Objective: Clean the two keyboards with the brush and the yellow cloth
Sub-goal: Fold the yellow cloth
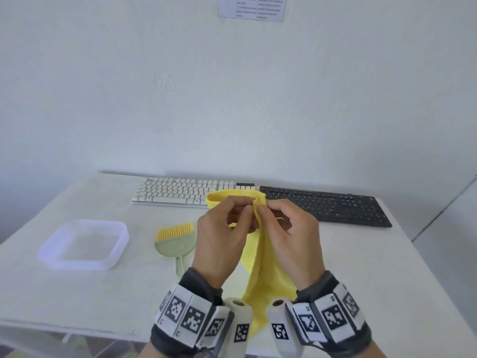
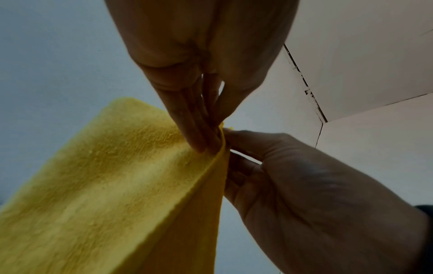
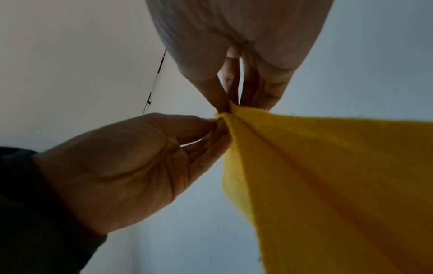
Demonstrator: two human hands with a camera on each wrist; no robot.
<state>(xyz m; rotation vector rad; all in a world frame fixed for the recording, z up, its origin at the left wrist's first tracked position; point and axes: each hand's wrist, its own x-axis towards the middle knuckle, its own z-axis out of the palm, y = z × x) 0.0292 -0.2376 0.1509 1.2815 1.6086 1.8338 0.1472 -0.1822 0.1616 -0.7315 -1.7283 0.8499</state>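
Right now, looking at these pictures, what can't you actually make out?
- Right end of the white keyboard, head view: hidden behind the yellow cloth.
- Brush handle, head view: its end is covered by the left hand.
- Paper on the wall, head view: cut off by the top edge, print too small to read.
- Table and both keyboards, wrist views: out of frame; only hands, cloth and wall show.
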